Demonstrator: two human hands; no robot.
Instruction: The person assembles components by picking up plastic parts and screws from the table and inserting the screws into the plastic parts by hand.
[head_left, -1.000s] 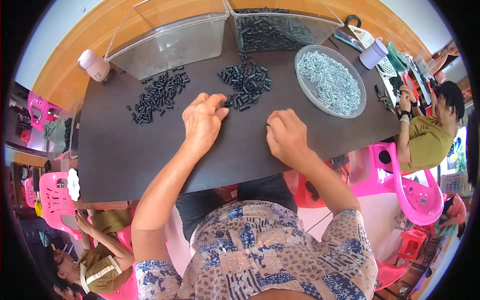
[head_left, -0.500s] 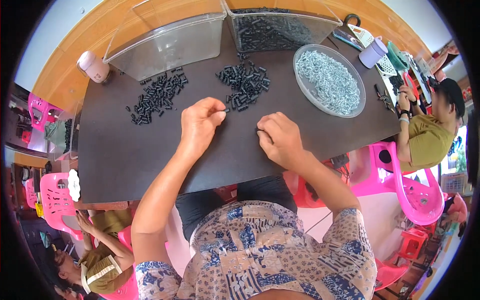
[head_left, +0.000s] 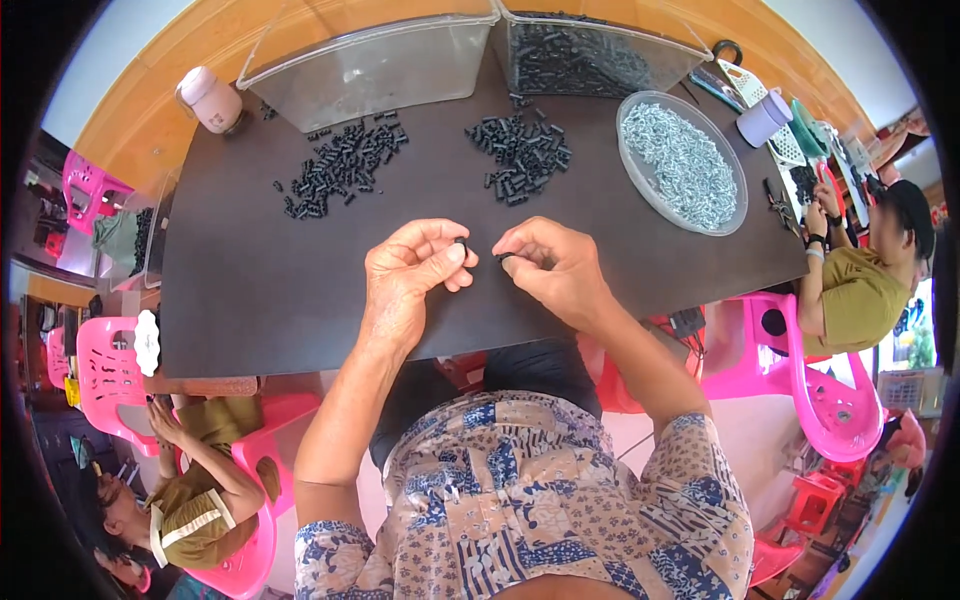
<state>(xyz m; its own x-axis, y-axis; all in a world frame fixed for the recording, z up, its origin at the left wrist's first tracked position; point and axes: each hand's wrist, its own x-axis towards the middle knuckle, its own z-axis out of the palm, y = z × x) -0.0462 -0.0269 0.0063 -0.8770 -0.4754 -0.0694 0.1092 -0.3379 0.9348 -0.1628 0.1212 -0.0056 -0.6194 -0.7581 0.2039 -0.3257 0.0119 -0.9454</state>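
My left hand (head_left: 415, 265) pinches a small black plastic piece (head_left: 461, 243) between thumb and forefinger. Across a narrow gap, my right hand (head_left: 555, 265) is closed on another small black piece (head_left: 505, 256), mostly hidden by the fingers. Both hands hover over the dark table near its front edge. Beyond them lie two heaps of short black cylindrical pieces: one heap (head_left: 345, 165) at the left and a more compact heap (head_left: 518, 155) at the middle. A round clear tray (head_left: 742, 205) full of small silvery metal parts stands to the right.
Behind the heaps stand a nearly bare clear bin (head_left: 380, 85) and a clear bin of black pieces (head_left: 580, 60). A pink bottle (head_left: 211, 100) is at the back left, a lilac cup (head_left: 764, 118) at the back right. Pliers (head_left: 775, 203) lie near a seated co-worker (head_left: 865, 270); another person (head_left: 190, 500) sits at left.
My left hand has come back from the middle heap with a black piece. My right hand has turned and moved closer to it. The whole view has shifted slightly.
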